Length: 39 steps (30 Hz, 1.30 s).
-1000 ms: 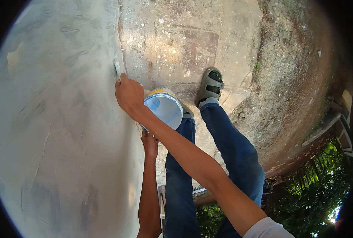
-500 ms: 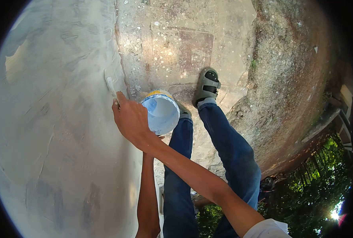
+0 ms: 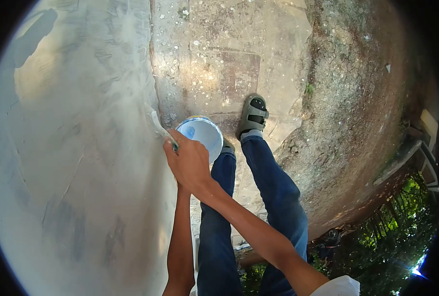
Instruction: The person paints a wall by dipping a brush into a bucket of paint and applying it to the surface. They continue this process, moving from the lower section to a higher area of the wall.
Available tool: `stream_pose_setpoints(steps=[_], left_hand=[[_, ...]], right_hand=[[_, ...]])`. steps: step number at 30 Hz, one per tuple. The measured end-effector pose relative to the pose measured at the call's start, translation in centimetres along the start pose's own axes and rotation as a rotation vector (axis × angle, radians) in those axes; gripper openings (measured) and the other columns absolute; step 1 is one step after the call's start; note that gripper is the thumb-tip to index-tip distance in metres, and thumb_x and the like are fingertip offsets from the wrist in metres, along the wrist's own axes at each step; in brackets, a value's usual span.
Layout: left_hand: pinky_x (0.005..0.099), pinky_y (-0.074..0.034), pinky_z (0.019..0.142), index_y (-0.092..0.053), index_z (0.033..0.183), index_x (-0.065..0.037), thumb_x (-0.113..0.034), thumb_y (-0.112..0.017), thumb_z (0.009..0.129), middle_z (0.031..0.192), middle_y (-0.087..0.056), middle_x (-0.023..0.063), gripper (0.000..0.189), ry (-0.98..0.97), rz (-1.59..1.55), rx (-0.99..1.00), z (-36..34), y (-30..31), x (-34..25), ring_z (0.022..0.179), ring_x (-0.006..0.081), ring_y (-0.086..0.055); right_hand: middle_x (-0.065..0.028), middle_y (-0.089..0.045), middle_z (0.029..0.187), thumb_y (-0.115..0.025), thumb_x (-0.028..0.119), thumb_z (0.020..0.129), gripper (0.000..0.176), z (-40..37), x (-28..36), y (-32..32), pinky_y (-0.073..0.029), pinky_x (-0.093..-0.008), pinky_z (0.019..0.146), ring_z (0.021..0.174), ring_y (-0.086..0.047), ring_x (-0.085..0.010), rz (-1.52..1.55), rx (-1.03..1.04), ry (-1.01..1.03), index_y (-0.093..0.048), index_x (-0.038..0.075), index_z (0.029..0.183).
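Note:
My right hand [image 3: 189, 165] is closed around the handle of a paintbrush [image 3: 159, 126]. Its whitish head is at the wall [image 3: 81, 163], near the wall's foot. Just beyond that hand is a white bucket [image 3: 210, 138] with its mouth facing up and a bluish-white coating inside. My left forearm [image 3: 179, 241] runs up under the right wrist toward the bucket. The left hand itself is hidden behind the right; the bucket appears held up by it, in front of my left leg.
Paving spotted with white flecks [image 3: 224, 74] borders the wall. My sandalled foot [image 3: 253, 116] stands on it. To the right lies rough, cracked earth [image 3: 347, 108], with green foliage [image 3: 387, 237] and pale boards [image 3: 429, 128] at the edge.
My right hand and the paintbrush have moved right and slightly down, so the hand now covers more of the bucket. A dark shadow has appeared at the wall's upper left.

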<state>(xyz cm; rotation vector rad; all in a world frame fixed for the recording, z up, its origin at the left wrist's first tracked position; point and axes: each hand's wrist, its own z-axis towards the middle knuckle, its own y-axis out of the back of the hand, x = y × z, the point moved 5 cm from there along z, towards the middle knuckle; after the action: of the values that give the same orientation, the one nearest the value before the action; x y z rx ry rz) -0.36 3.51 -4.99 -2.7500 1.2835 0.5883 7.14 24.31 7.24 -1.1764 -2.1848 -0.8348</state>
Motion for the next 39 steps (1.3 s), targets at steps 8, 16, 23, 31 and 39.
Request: stream_pose_setpoints(steps=[8,16,23,31,39], left_hand=[[0.0407,-0.064,0.058,-0.040,0.129,0.004,-0.007,-0.047,0.085,0.108,-0.057,0.0200,0.046,-0.105,0.082,0.021,-5.8,-5.8,-6.8,0.081,0.0379,-0.069],[0.0426,-0.064,0.061,-0.040,0.135,0.005,0.001,-0.045,0.083,0.103,-0.058,0.0195,0.052,-0.205,0.215,0.054,-11.3,-12.1,-11.9,0.077,0.0352,-0.069],[0.0409,-0.064,0.061,-0.031,0.148,-0.004,0.009,-0.043,0.081,0.112,-0.059,0.0203,0.069,-0.334,0.250,0.044,-14.2,-16.4,-14.2,0.083,0.0297,-0.067],[0.0408,-0.064,0.063,-0.027,0.149,-0.003,0.007,-0.042,0.083,0.097,-0.059,0.0149,0.068,-0.303,0.108,0.087,-15.7,-17.8,-14.6,0.077,0.0267,-0.067],[0.0442,-0.064,0.066,-0.037,0.138,0.003,0.002,-0.045,0.082,0.112,-0.059,0.0215,0.057,-0.334,0.083,0.121,-16.2,-18.1,-13.6,0.085,0.0357,-0.069]], right_hand=[[-0.0172,-0.062,0.063,-0.059,0.020,0.091,0.032,-5.6,-3.1,15.3,-0.045,-0.0357,0.054,0.052,-0.058,-0.0233,-0.047,0.101,-0.113,-0.066,0.003,0.117],[-0.0146,-0.066,0.070,-0.061,0.013,0.083,0.034,-2.7,-3.0,12.5,-0.052,-0.0352,0.050,0.060,-0.068,-0.0267,-0.694,-0.003,0.290,-0.061,-0.005,0.113],[-0.0156,-0.069,0.072,-0.061,0.011,0.080,0.037,-1.5,-2.8,12.1,-0.055,-0.0324,0.052,0.063,-0.070,-0.0238,-0.908,0.028,0.269,-0.061,-0.006,0.113],[-0.0278,-0.065,0.075,-0.053,0.017,0.090,0.030,-3.6,-1.0,18.2,-0.053,-0.0430,0.065,0.071,-0.066,-0.0410,-0.286,0.060,0.161,-0.066,-0.004,0.106],[-0.0152,-0.067,0.072,-0.055,0.023,0.096,0.037,-5.2,-1.6,19.5,-0.046,-0.0303,0.058,0.057,-0.058,-0.0161,0.262,0.163,-0.076,-0.062,-0.002,0.121]])
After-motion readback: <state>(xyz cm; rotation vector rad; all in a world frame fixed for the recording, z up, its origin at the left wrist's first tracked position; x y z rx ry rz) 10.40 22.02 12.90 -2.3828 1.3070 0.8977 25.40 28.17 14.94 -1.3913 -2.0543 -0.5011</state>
